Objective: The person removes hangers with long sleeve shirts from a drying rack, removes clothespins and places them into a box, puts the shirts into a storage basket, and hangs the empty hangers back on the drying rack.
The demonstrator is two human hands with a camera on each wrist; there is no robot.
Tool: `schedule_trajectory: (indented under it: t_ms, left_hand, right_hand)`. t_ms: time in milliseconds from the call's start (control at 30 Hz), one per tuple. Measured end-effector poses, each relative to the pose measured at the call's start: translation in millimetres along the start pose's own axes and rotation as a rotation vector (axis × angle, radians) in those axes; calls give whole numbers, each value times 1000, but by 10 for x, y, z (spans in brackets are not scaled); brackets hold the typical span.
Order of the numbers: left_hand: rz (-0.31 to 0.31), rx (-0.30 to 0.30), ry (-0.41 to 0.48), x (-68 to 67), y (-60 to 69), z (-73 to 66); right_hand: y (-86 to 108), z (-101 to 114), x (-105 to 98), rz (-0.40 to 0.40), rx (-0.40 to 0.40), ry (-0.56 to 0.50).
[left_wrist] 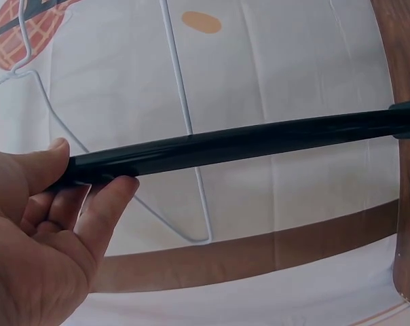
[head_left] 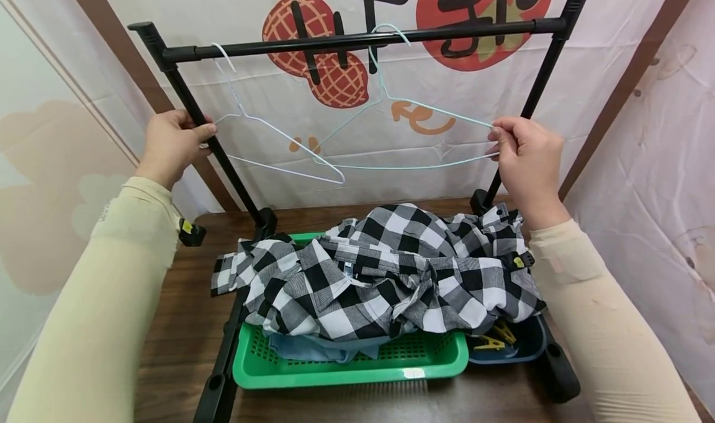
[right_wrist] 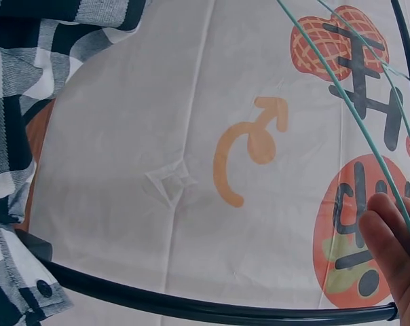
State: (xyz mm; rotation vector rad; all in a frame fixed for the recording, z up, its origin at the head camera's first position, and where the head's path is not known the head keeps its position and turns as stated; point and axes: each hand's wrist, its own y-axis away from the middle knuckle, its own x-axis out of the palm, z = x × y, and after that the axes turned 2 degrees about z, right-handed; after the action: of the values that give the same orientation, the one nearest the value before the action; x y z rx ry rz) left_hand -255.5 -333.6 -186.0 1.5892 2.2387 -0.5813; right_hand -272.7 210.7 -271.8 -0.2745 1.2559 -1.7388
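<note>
My left hand (head_left: 174,145) grips the left black post (head_left: 231,172) of a clothes rack, thumb on one side and fingers on the other, as the left wrist view also shows. A white wire hanger (head_left: 290,134) hangs on the top bar (head_left: 313,43) close by, passing behind that post. My right hand (head_left: 527,156) pinches the right end of a mint-green wire hanger (head_left: 441,111), whose hook sits over the bar. In the right wrist view the fingers (right_wrist: 381,238) meet the green wire. Below lies a black-and-white checked shirt (head_left: 385,274), crumpled.
Under the shirt stands a green plastic basket (head_left: 346,381) with light blue cloth (head_left: 318,348) in it. To its right, a dark blue tray (head_left: 505,358) holds yellow clips (head_left: 491,343). Rack feet (head_left: 220,373) flank them on a wooden table (head_left: 162,348). A printed sheet hangs behind.
</note>
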Motion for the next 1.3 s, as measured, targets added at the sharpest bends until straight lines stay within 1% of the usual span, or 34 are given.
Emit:
schedule_trajectory:
  t_ms: [367, 533, 600, 700, 833, 967, 1167, 1300]
  left_hand:
    - [4, -4, 1, -10, -8, 8]
    - [1, 20, -2, 0, -12, 14]
    - [1, 29, 0, 2, -14, 20]
    - [1, 25, 8, -6, -20, 30]
    - [2, 20, 5, -13, -17, 41]
    - [11, 23, -2, 2, -12, 40]
    - [8, 20, -18, 9, -19, 60]
    - [9, 17, -29, 8, -15, 69]
  right_hand:
    - [28, -34, -5, 1, -6, 5]
    - [36, -21, -15, 32, -4, -15]
    - [42, -23, -10, 51, 0, -32]
    - [51, -31, 0, 86, 11, -55]
    - [59, -51, 0, 141, 31, -49]
    - [71, -70, -15, 193, 59, -33]
    - [93, -71, -30, 290, 107, 24]
    - [107, -88, -30, 325, 127, 36]
